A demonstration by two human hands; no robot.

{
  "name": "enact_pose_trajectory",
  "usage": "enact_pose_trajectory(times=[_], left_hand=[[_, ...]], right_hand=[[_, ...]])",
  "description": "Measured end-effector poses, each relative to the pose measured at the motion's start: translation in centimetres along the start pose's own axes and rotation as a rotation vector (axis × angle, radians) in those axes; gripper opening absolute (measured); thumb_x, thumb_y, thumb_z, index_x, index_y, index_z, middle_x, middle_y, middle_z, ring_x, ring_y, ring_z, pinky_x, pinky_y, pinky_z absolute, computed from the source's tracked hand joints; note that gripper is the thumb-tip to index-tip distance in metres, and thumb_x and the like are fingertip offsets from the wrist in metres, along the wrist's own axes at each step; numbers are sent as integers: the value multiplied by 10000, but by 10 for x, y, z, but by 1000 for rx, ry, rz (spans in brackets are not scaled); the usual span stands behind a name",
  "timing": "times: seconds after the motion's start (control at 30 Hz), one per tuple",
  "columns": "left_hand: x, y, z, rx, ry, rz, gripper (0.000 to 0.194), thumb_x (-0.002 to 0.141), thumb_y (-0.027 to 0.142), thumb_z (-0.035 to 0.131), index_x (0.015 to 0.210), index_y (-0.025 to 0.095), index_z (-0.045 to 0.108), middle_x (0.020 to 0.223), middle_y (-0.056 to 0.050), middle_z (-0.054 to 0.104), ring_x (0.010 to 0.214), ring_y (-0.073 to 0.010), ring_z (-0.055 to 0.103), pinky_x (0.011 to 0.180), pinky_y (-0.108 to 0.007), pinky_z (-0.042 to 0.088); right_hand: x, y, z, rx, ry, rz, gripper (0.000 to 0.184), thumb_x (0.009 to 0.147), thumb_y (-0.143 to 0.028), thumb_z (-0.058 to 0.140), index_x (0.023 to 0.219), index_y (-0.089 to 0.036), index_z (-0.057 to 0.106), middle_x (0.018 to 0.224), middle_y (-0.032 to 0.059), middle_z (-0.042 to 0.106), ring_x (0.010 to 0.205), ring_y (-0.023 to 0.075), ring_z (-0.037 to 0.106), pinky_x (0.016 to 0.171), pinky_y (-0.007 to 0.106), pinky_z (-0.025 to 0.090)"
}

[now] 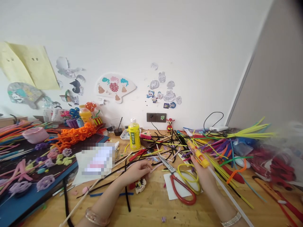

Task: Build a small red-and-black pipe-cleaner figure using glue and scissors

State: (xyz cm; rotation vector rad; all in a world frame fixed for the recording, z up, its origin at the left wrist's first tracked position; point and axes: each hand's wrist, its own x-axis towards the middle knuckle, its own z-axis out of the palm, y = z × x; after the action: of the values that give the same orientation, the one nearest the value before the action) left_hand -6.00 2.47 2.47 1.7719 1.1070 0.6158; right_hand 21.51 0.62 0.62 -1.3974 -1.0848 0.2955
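Observation:
In the head view my left hand (139, 170) is low over the middle of the table, fingers curled, thumb and index finger close together. Anything in its grip is hidden. Just below the palm shows a small figure (140, 186) in white, black and red; I cannot tell whether it touches the hand. My right hand (204, 171) is closed around a yellow hot glue gun (200, 156), a long white strand running back from it past the wrist. Between the hands, red-handled scissors (182, 189) and a coil of yellow pipe cleaner (190, 178) rest on white paper (169, 187).
A yellow drink bottle (134, 135) stands behind the left hand. Black pipe cleaners (127, 195) litter the table, with colourful bundles (213, 148) at right. A blue mat (71, 175) with fuzzy flowers (46, 183) fills the left. A socket (156, 117) is on the wall.

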Motion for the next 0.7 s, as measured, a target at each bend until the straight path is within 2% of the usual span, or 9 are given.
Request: enact_pose_trajectory(times=[0.17, 0.3, 0.47, 0.7], left_hand=[[5, -8, -2, 93, 111, 6, 223, 767, 365, 431, 779, 170, 538, 698, -26, 641, 615, -158, 585, 556, -254, 443], [8, -12, -5, 273, 222, 4, 163, 709, 309, 496, 738, 180, 591, 680, -14, 612, 635, -172, 561, 573, -259, 408], [6, -12, -4, 476, 311, -41, 91, 615, 245, 569, 570, 179, 611, 656, -41, 615, 663, -202, 555, 589, -273, 370], [6, -19, -1, 550, 256, -125, 151, 609, 316, 576, 552, 192, 638, 558, -18, 650, 539, -173, 564, 489, -238, 338]], right_hand=[[0, 1, 0, 9, -2, -12, 285, 690, -436, 572, 805, -176, 562, 809, 65, 631, 771, 213, 561, 678, 292, 417], [0, -1, 0, -11, -9, -11, 287, 685, -438, 567, 797, -175, 562, 767, 62, 627, 752, 218, 562, 665, 294, 419], [0, -3, 0, -64, 6, 4, 270, 667, -433, 559, 758, -179, 570, 717, 57, 626, 693, 220, 562, 636, 305, 426], [0, -8, 2, -70, 29, 60, 298, 607, -446, 565, 728, -175, 583, 666, 57, 630, 648, 226, 571, 621, 319, 441]])
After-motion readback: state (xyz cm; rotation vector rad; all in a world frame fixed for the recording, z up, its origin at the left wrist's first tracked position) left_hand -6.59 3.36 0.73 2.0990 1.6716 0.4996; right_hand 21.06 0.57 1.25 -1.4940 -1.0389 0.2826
